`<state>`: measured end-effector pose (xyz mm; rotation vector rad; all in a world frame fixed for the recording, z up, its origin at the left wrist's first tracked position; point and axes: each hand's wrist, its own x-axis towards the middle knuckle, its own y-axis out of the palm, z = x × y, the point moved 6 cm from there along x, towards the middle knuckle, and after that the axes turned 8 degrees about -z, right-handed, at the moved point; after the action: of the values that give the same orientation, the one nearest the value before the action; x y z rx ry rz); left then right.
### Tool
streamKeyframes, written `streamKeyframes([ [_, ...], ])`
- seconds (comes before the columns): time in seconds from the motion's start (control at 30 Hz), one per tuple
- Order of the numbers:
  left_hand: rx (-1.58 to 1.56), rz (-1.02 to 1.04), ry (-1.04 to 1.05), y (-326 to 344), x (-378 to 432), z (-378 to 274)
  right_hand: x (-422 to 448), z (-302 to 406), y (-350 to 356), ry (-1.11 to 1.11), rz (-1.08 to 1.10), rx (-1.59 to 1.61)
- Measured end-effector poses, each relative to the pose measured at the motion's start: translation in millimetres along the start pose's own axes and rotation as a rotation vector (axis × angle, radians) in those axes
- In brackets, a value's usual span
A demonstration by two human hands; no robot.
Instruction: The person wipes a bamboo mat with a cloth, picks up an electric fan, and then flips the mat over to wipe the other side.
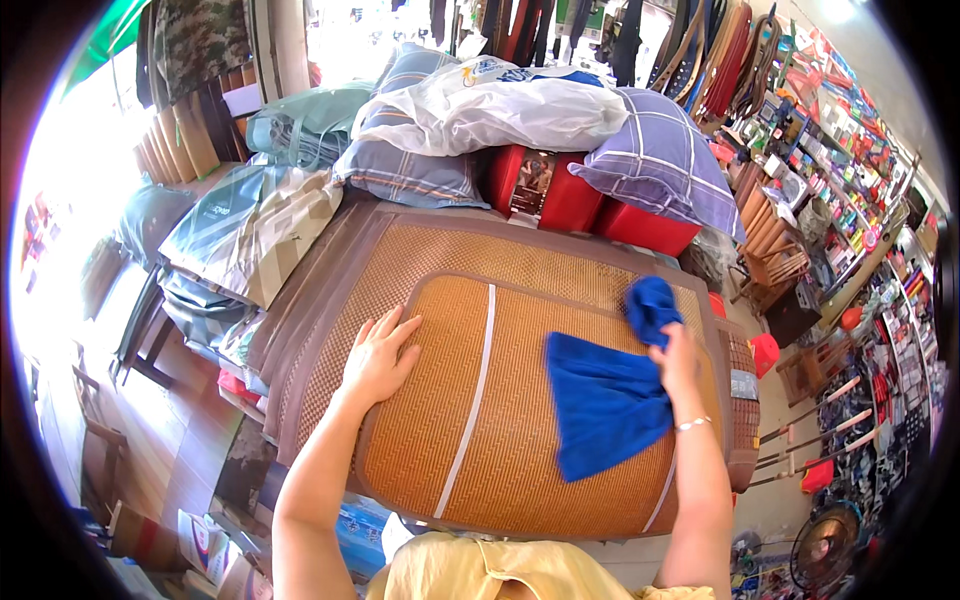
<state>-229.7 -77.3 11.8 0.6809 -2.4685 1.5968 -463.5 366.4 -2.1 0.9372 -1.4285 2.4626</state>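
Note:
A woven mat with a dark edging (450, 375) and pale stripes lies on top of larger woven mats (352, 277) before me. My left hand (381, 358) rests on the upper left part of this top mat, fingers spread, holding nothing. Bunched in my right hand (677, 354) is a blue cloth (611, 405), gripped near its middle at the mat's right side. Its wide part fans out to the left over the mat, and a crumpled end sticks up beyond my fingers. The cloth looks slightly blurred.
Behind the mats stand red boxes (570, 199), checked pillows (664, 154) and a white plastic bag (495, 112). Packed bags (247, 225) are piled at the left. Belts (727, 67) hang at the back right. A fan (825, 541) and crowded shelves (847, 202) are on the right.

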Motion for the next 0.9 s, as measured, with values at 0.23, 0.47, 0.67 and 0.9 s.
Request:
streamKeyframes([
  [0.23,-0.001,0.003,0.043,10,6,-6,6,-121,17,-0.029,-0.116,-0.089],
  [0.47,0.054,0.008,0.037,10,3,1,41,159,137,-0.478,0.035,0.352],
  [0.67,-0.068,-0.017,0.002,10,7,2,9,338,140,-0.657,0.200,0.646],
  [0.9,-0.010,0.003,-0.041,11,5,4,10,283,111,-0.619,0.239,0.612],
])
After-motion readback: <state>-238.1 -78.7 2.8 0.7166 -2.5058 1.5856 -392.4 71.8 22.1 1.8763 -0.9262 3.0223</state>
